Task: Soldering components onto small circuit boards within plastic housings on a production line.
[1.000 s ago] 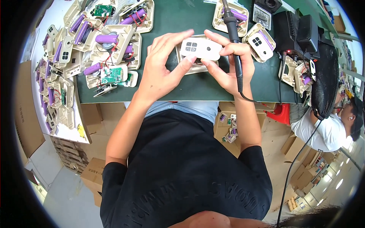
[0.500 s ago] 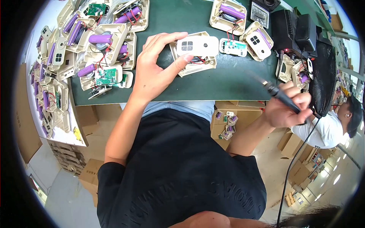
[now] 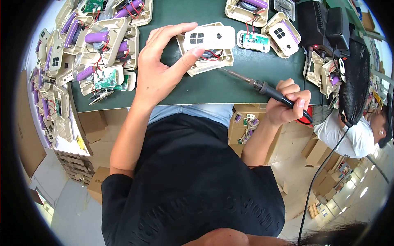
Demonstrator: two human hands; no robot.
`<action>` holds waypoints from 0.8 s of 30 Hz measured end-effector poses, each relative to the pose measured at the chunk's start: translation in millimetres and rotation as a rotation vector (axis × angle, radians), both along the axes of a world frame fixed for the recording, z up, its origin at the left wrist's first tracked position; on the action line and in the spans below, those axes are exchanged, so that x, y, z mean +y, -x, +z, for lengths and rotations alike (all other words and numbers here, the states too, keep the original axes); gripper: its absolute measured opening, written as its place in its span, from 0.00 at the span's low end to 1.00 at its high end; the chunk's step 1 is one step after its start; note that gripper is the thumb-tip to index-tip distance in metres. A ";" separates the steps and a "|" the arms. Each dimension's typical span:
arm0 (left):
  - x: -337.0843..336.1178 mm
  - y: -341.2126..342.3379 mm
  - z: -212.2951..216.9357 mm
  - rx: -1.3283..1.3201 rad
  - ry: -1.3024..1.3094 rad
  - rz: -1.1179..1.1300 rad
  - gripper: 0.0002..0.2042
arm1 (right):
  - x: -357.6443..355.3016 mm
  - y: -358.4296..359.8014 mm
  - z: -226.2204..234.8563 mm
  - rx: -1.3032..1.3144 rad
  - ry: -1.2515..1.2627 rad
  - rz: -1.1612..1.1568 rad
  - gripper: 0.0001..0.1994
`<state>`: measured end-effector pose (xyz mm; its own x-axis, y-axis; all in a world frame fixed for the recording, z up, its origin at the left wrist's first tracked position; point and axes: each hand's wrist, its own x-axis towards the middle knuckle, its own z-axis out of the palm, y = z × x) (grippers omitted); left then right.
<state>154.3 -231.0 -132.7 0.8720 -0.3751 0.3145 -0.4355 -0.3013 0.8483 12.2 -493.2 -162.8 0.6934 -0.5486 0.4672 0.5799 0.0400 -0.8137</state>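
Observation:
My left hand grips a white panel by its left end, thumb on the near edge and fingers along the far one. The panel has dark buttons and a round black spot. Beneath it sits an open beige housing with red and black wires showing inside. My right hand is closed round the black handle of a soldering iron. The iron's tip points left and ends just off the housing's near right side. Right of the housing lies another white panel with a green circuit board, face up.
Beige housings with purple battery cells crowd the left of the green table. Two more housings stand at the far right, one bearing a white panel. A black soldering station stands beyond them. A cable hangs at right; a person in white is nearby.
My right hand has brought the soldering iron leftward, its tip now close to the housing. My left hand still grips the panel. The whole view has shifted slightly.

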 end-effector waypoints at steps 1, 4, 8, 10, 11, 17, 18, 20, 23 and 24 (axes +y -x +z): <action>0.4 1.2 0.2 0.000 0.008 -0.001 0.21 | -0.1 0.1 -0.1 0.001 0.002 0.001 0.14; 0.5 0.5 1.7 -0.006 0.012 -0.003 0.21 | -1.6 0.0 2.1 0.004 0.040 0.034 0.20; 1.1 1.9 0.2 0.005 0.006 0.005 0.21 | -11.3 8.8 8.3 0.034 -0.069 0.268 0.39; 0.8 2.2 -1.6 0.006 0.025 0.000 0.21 | -13.9 16.9 12.5 0.154 -0.113 0.393 0.37; 0.0 3.3 -0.3 0.028 0.037 0.008 0.20 | -14.3 18.2 13.9 0.197 -0.097 0.379 0.34; 2.3 2.4 0.2 0.026 0.028 -0.006 0.20 | -5.0 0.3 16.1 0.066 -0.069 0.342 0.18; 2.1 2.0 0.6 0.028 0.028 -0.007 0.20 | -3.6 -4.4 14.6 -0.029 -0.165 0.381 0.15; 2.4 0.5 0.5 0.004 0.021 -0.003 0.21 | 4.0 -13.0 14.9 -0.048 -0.251 0.372 0.14; 1.2 0.0 -1.4 0.011 0.040 0.000 0.21 | 6.1 -21.2 12.6 -0.046 -0.229 0.262 0.15; 1.2 -1.1 -0.7 0.009 0.040 0.001 0.21 | 5.6 -24.0 12.2 -0.048 -0.229 0.263 0.15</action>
<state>155.4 -229.8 -133.4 0.8752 -0.3613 0.3216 -0.4277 -0.2677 0.8634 36.2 -487.6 -150.7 0.8052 -0.4480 0.3886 0.5630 0.3715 -0.7383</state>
